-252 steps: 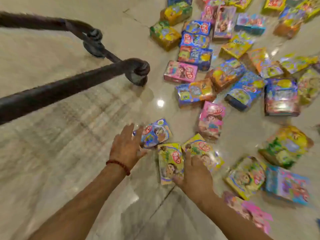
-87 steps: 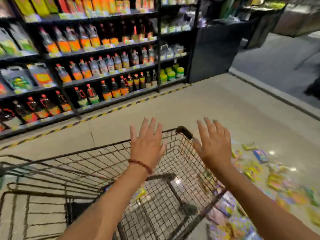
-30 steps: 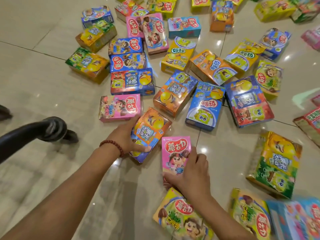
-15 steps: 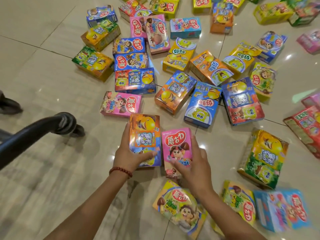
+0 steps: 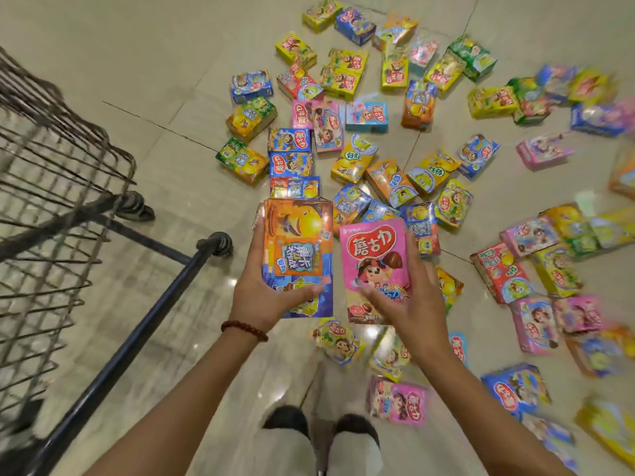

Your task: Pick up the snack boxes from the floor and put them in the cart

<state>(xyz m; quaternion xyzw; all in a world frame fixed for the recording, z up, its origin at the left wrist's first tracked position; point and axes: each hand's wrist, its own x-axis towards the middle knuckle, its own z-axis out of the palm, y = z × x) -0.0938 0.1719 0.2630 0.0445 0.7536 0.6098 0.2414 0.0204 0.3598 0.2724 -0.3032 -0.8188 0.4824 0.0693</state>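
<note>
My left hand (image 5: 264, 297) grips an orange-and-blue snack box (image 5: 298, 249) from below, thumb across its front. My right hand (image 5: 410, 304) grips a pink snack box (image 5: 376, 266) the same way. Both boxes are held upright, side by side, well above the floor. The wire cart (image 5: 58, 187) stands to the left, its dark frame bar (image 5: 137, 324) running diagonally close to my left forearm. Several more snack boxes (image 5: 391, 182) lie scattered on the tiled floor ahead and to the right.
My two shoes (image 5: 321, 427) show at the bottom centre, with boxes such as a pink one (image 5: 398, 401) lying close to them. A cart wheel (image 5: 218, 243) sits just left of the held orange box. Bare tile (image 5: 154, 63) stretches at the upper left.
Both hands have lifted their boxes off the floor and the view has risen far above the pile. The cart basket has come into sight on the left.
</note>
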